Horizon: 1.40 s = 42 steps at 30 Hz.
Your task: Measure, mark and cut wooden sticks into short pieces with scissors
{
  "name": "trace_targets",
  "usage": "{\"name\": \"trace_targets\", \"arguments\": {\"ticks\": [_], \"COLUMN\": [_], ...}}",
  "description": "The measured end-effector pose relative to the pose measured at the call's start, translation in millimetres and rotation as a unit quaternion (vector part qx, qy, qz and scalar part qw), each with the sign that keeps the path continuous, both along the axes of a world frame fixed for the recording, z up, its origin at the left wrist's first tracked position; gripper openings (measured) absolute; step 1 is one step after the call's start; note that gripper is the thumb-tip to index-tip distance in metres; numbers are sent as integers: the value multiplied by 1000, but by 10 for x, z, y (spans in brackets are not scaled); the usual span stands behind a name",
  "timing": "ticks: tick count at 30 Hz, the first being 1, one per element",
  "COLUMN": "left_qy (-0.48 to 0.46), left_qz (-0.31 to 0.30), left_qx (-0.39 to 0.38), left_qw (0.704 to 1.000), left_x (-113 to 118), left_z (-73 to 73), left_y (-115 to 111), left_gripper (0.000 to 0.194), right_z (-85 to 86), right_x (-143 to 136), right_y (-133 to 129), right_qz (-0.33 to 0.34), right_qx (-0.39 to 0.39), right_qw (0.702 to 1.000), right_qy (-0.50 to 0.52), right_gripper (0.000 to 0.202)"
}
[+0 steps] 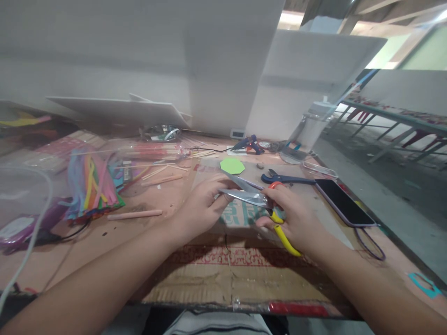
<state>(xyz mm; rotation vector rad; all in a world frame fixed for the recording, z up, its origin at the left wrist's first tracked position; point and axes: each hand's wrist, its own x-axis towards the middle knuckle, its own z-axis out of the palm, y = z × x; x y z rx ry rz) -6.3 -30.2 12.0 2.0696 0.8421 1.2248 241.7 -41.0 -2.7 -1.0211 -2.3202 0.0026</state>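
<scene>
Yellow-handled scissors (249,197) are held in my right hand (291,211), with their blades spread and pointing left. My left hand (206,200) is closed at the blade tips, its thumb and fingers pinched together; whatever lies between them is too small to make out. Just beyond the blades a light green paper octagon (232,166) lies on the work surface. Under both hands is a sheet with green printed characters (240,215), resting on brown cardboard (195,279).
Blue pliers (289,179) and a phone (344,202) lie to the right. A glue gun (248,144) and a clear container (303,135) stand behind. Colourful strips (92,184), wooden sticks (164,172) and a purple item (28,228) are at left.
</scene>
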Motion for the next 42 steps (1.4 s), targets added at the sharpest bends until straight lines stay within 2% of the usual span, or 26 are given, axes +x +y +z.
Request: {"name": "trace_targets", "arguments": {"ticks": [4,8,14,18,23,28,32,34,37,39,42], "left_qy": [-17,-38,-92,-86,-75,-84,-137,-142,-120,-112,-117], "left_qz": [-14,-13,-21,-1,25,-38,-74,-66,-22,-4,-32], "left_qx": [-37,-86,-141,-185,-144,-158,-152,-167,-185,-163,-110], "left_qw": [999,996,985,979,986,983,976,974,975,980,987], "left_x": [27,40,20,39,53,7,-1,14,32,31,18], "left_z": [-30,-26,126,182,181,152,130,140,162,160,117], "left_y": [8,2,-58,-94,-128,-121,-87,-82,-94,-101,-87], "left_gripper": [23,26,35,35,31,25,32,34,37,36,28], "right_z": [-28,-79,-120,-151,-166,-164,-160,-163,-161,-140,-75], "right_x": [13,28,68,80,86,97,99,97,86,71,42], "right_y": [-10,12,136,193,183,169,175,177,164,136,78], "right_qz": [-21,-39,-142,-152,-144,-156,-157,-152,-140,-133,-102], "right_qx": [-28,-38,-51,-52,-30,-38,-48,-49,-50,-47,-28], "right_qw": [999,998,988,987,989,987,986,987,989,989,992], "right_qy": [-10,21,20,13,7,5,6,5,15,37,67], "right_gripper": [46,45,43,41,41,48,48,48,47,48,51]}}
